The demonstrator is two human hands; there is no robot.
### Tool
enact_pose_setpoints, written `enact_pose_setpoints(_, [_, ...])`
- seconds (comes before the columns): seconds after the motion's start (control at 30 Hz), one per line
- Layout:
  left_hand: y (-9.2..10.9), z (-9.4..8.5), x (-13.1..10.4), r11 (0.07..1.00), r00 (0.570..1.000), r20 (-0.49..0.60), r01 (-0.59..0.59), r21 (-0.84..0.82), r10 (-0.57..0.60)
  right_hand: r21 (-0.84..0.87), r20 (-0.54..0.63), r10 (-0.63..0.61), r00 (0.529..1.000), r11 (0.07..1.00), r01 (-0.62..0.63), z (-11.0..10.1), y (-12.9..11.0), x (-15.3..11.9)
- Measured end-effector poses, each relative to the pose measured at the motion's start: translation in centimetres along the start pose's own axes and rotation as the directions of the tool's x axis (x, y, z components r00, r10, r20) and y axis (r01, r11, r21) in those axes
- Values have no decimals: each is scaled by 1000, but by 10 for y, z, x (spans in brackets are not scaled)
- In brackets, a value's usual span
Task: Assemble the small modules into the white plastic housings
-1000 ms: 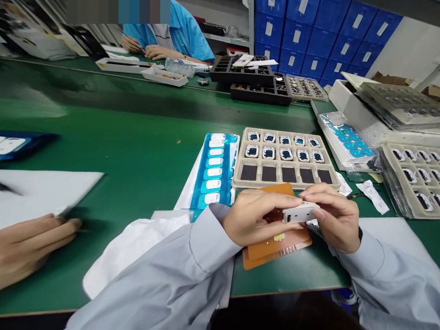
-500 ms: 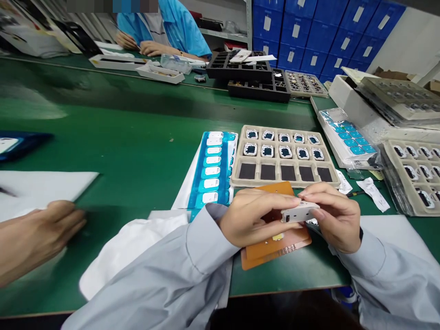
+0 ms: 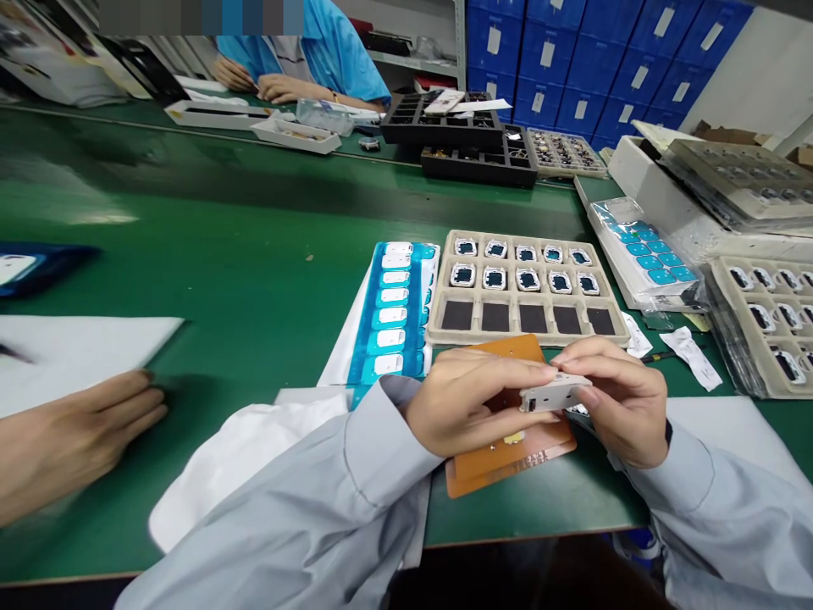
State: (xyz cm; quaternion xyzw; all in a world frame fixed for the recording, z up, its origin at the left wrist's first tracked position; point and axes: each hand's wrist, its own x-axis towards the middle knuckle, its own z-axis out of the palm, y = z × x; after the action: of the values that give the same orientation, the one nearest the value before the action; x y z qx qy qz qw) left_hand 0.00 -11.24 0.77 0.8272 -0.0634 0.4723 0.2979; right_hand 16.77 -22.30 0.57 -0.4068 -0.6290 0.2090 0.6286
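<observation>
Between my two hands is a small white casing (image 3: 550, 396), held up on its side with small dark holes along its edge. My left hand (image 3: 467, 398) pinches its left end between thumb and fingers. At the other end, my right hand (image 3: 619, 394) grips it with fingertips and thumb. Under them lies an orange plate (image 3: 476, 474) with a yellow patch and some lettering, partly covered by my hands. Just beyond stands a beige tray (image 3: 527, 296) whose two back rows hold white-rimmed dark parts; dark pads show in its front row.
Left of the tray lies a blue sheet of white stickers (image 3: 390, 315). A white cloth (image 3: 241, 466) is by my left sleeve. Another person's hand (image 3: 95, 432) rests at far left. More trays (image 3: 762, 330) and a bagged blue sheet (image 3: 654, 254) sit at right; black trays (image 3: 476, 157) stand behind.
My hands and the white casing stay almost where they were. At far left, the other person's hand has shifted slightly, its fingers now more extended to the right.
</observation>
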Motion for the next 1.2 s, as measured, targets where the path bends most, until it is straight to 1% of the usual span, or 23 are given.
enact_pose_setpoints(0.57, [0,-1,0,1000,1000,10,-11,21,11,25,-8,15,1000,1000,-15,2,-2,2])
enact_pose_setpoints(0.97, [0,-1,2,999,999,25,-41,28,40,34,-4,26,1000,999,-26,2,-4,3])
enact_pose_setpoints(1.2, [1,0,1,999,999,18,-30,22,29,-11,-26,3,1000,1000,-3,2,-5,3])
